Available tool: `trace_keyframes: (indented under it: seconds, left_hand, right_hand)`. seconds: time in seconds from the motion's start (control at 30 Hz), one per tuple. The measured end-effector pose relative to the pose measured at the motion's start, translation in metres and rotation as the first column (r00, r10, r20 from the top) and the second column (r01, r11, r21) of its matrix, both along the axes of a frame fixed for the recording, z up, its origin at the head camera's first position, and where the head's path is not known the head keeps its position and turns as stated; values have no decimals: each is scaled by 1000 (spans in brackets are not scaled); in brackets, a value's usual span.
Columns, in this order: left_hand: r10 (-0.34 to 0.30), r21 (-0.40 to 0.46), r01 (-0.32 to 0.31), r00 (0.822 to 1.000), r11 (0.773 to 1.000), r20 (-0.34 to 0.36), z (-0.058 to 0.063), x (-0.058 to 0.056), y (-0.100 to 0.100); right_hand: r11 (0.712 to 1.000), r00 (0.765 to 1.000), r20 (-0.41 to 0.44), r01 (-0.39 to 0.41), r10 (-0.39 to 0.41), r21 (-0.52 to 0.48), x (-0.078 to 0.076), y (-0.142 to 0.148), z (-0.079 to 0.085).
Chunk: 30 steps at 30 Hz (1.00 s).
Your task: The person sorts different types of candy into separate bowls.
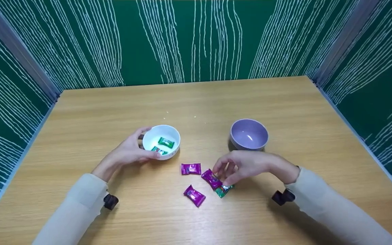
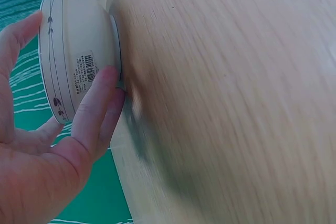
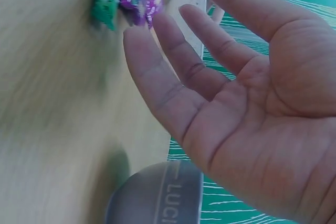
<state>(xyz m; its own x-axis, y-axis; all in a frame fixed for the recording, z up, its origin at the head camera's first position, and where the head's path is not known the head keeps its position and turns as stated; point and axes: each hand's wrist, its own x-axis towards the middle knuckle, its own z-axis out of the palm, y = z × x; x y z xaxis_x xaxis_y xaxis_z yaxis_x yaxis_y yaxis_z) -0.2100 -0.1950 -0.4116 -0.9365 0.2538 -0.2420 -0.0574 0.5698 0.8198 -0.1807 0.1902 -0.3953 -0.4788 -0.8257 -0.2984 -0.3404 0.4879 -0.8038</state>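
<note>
Left of centre in the head view, the left hand point(image 1: 131, 150) grips the white bowl point(image 1: 157, 132), thumb on its near rim and fingers round its side, with two green packets point(image 1: 166, 142) lying inside. The right hand point(image 1: 247, 165), right of centre and below the purple bowl point(image 1: 249, 133), has its fingers apart and gently bent over a purple packet point(image 1: 211, 179) and a green packet point(image 1: 221, 193); whether they touch, I cannot tell. Two more purple packets point(image 1: 191, 169) lie on the worktop point(image 1: 114, 109) at lower centre.
</note>
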Motion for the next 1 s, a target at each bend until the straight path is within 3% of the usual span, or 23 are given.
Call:
trace_keyframes:
  seconds: [0.27,0.57,1.0]
  left_hand:
    - [6,-6,-6,1000,1000,0,-2,-1,-1]
    - [-5,3,5,1000,1000,-20,-3,-1,-2]
    - [4,-21,-4,1000,1000,-6,-2,0,-1]
  right_hand:
    - [1000,999,-39,0,0,0,9,2,-10]
    - [998,988,-142,-50,56,42,14,-4,-17]
    - [994,993,-112,-32,44,106,12,-13,-22]
